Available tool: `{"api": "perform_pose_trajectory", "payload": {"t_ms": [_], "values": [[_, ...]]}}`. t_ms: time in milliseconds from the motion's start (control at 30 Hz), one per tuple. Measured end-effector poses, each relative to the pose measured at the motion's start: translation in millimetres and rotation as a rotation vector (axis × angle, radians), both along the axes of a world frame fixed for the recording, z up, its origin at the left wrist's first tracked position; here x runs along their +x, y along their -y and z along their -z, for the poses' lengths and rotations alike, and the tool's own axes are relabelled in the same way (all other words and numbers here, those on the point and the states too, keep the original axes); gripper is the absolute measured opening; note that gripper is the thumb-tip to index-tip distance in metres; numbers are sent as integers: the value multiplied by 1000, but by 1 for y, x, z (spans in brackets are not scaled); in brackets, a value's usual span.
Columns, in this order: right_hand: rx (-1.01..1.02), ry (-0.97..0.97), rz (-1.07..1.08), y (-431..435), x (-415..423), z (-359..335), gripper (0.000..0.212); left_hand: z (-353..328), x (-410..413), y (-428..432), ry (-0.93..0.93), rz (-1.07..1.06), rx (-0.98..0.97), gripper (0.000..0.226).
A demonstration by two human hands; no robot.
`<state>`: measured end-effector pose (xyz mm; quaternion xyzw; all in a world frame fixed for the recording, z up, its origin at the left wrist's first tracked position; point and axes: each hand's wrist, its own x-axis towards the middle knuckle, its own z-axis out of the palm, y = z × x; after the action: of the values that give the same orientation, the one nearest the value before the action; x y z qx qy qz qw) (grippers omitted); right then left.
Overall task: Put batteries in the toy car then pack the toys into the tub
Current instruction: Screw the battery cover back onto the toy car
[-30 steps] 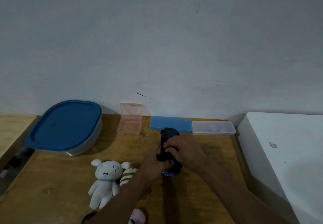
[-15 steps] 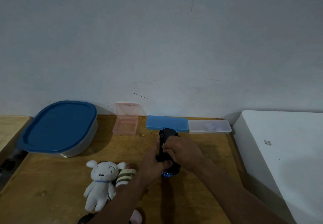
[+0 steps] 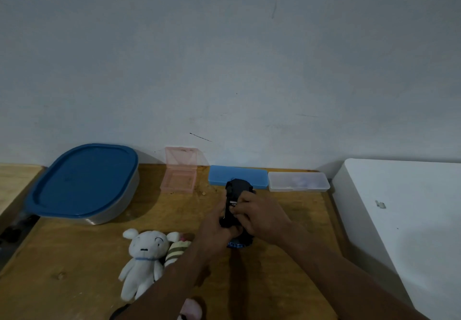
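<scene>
A black toy car (image 3: 235, 192) is held upside down above the wooden table (image 3: 74, 257), its far end pointing at the wall. My left hand (image 3: 214, 230) grips its near left side. My right hand (image 3: 262, 216) holds its right side, fingertips pressed on the underside; what they press on is hidden. The tub (image 3: 84, 182), grey with a blue lid closed on it, stands at the back left. A white plush bear (image 3: 144, 257) lies front left, with a striped plush (image 3: 175, 250) beside it, partly behind my left forearm.
Along the wall stand an open pink case (image 3: 179, 175), a shut blue case (image 3: 237, 177) and a clear shut case (image 3: 298, 182). A white surface (image 3: 404, 220) borders the table on the right. A pink plush (image 3: 190, 311) peeks out at the bottom edge.
Both hands have stayed on the car; the right fingertips have shifted a little on its underside. The view has drifted slightly.
</scene>
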<state>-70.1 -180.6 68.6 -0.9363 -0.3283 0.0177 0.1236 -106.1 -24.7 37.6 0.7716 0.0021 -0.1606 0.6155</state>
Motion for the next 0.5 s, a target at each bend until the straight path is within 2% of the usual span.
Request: {"api": "perform_pose_trajectory", "payload": {"t_ms": [167, 367, 500], "values": [[43, -43, 64, -2, 0, 1, 24, 2, -3, -1, 5, 17, 21, 90], [-117, 0, 10, -8, -9, -1, 23, 9, -7, 2, 1, 12, 41, 92], [-19, -22, 70, -6, -8, 1, 25, 8, -6, 4, 0, -8, 16, 90]]}}
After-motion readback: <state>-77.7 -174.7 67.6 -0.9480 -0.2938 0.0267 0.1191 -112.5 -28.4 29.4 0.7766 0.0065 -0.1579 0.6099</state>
